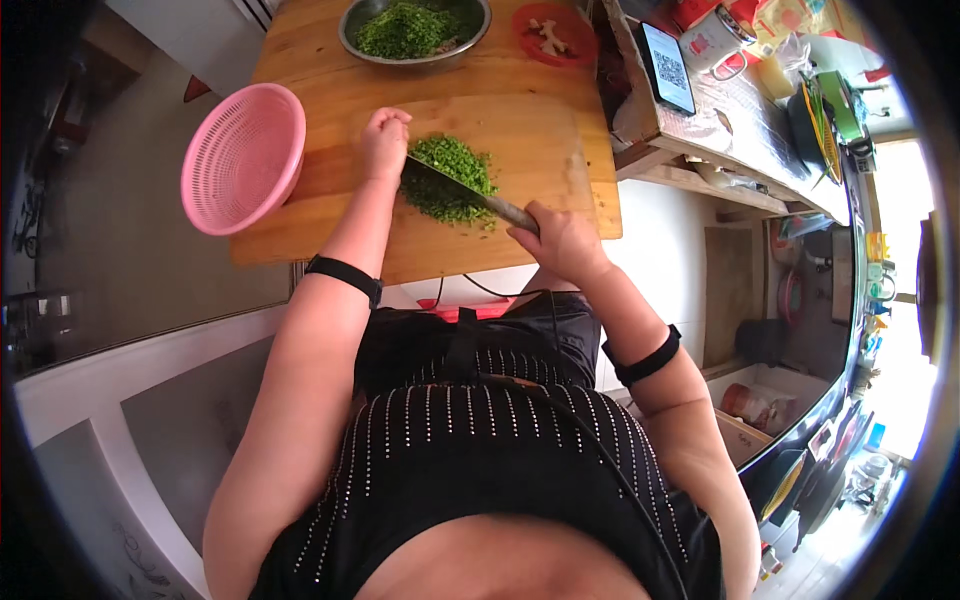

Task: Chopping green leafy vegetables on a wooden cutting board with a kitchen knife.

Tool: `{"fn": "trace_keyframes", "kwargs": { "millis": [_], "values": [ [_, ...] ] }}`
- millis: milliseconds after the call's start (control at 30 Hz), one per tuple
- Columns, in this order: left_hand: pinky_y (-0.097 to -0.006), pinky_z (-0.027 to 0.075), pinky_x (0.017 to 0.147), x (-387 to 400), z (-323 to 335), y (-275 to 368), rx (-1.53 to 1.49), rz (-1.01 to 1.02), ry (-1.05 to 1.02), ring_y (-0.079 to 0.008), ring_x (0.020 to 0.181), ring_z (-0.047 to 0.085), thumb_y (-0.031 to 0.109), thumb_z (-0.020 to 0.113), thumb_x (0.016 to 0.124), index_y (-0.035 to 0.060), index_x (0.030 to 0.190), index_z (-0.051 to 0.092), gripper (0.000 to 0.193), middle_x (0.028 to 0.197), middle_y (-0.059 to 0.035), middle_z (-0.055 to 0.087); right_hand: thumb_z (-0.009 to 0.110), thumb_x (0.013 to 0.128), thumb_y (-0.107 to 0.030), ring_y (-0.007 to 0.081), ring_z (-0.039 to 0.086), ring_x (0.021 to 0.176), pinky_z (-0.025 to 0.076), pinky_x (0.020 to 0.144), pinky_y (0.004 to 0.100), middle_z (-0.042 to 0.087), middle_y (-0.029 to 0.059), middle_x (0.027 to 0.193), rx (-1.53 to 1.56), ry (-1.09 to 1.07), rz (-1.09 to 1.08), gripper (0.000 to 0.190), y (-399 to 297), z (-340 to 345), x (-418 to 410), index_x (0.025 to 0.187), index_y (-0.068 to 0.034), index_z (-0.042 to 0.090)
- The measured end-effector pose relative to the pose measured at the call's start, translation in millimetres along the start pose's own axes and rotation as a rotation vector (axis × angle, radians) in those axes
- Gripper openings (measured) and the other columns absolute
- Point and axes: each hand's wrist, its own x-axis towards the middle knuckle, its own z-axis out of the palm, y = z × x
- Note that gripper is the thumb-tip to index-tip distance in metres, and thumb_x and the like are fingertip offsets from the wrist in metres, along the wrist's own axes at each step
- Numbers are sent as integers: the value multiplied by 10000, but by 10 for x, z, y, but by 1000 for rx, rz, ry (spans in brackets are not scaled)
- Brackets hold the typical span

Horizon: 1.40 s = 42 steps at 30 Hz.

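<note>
My right hand (pixel 564 238) grips the handle of a kitchen knife (pixel 450 184). Its broad dark blade lies slantwise over a heap of finely chopped greens (pixel 454 161). At the far end of the blade is my left hand (pixel 386 142), fingers curled in; whether it pinches the blade tip or just rests against it is hidden. The greens sit on a wooden cutting board (pixel 536 157), with small bits scattered around the heap. Beyond the board stands a metal bowl (pixel 480 41), holding more chopped greens (pixel 405 31).
A pink plastic colander (pixel 244 161) leans at the left edge of the wooden table (pixel 315 67). Behind on the right, a red plate (pixel 581 49) bears pieces of ginger (pixel 551 37). The raised counter at right carries a phone (pixel 667 69) and a mug (pixel 712 49). A cable hangs by my lap.
</note>
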Motion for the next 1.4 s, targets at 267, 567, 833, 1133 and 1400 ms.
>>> {"fn": "trace_keyframes", "kwargs": {
  "millis": [267,567,833,1133,1400],
  "values": [
    [-200,333,466,-2,31,-67,74,118,63,-61,519,417,33,412,781,57,798,574,165,587,23,469,552,785,-443,356,597,660,474,610,448,607,166,676,-36,44,56,365,239,104,150,795,-78,562],
    [-208,338,458,23,10,-128,87,224,146,-66,517,409,49,438,832,54,879,565,136,647,5,475,568,764,-449,331,605,689,483,630,421,619,145,707,-123,13,104,356,308,21,313,804,-98,599],
    [-194,298,431,-41,4,-47,76,137,181,-54,491,370,31,433,837,46,907,550,137,635,20,450,579,743,-463,319,607,723,483,653,426,632,131,749,-172,-4,104,359,316,-112,446,828,-117,615],
    [-205,330,454,-145,-16,242,-107,44,109,-72,508,390,39,420,836,31,928,545,156,636,-5,460,595,737,-459,315,605,741,477,668,419,625,138,749,-123,-2,75,366,77,-365,256,843,-109,610],
    [-208,322,442,-363,44,101,43,122,65,-68,492,392,54,430,831,41,909,563,155,598,6,455,589,749,-437,322,604,693,479,630,424,621,133,707,-100,43,108,340,306,142,58,816,-103,600]
  ]
}}
